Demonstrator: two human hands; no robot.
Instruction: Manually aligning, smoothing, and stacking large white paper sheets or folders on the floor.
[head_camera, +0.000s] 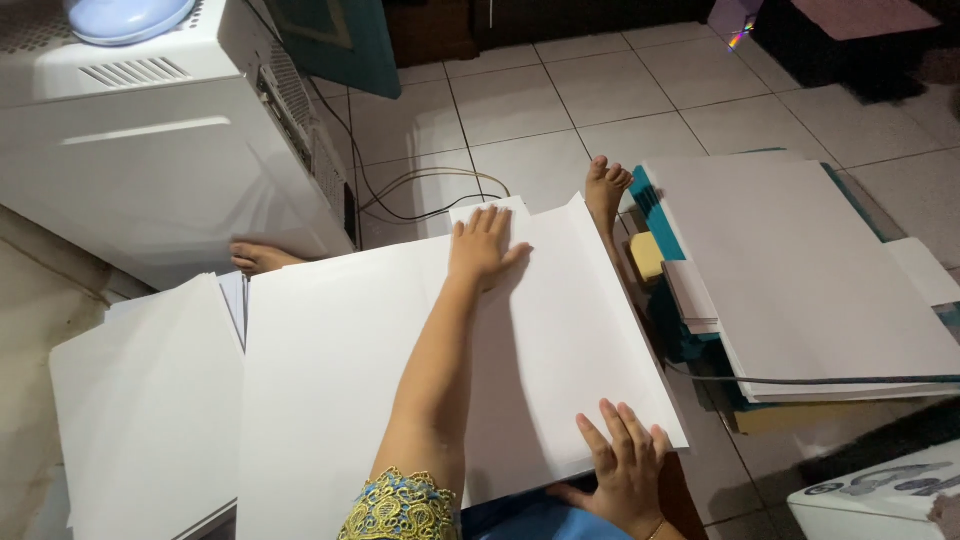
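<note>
Head view: two open hands, left (484, 246) and right (626, 465), press flat on one sheet (560, 330); three paper stacks (150, 400) sit on tiled floor (600, 90).

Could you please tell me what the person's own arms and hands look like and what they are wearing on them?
Both hands are bare, with no gloves or rings visible. The left hand sits at the end of a long bare forearm; near the elbow is a blue sleeve edged with yellow-gold lace trim. The right hand has a thin gold-coloured bracelet at the wrist.
</note>
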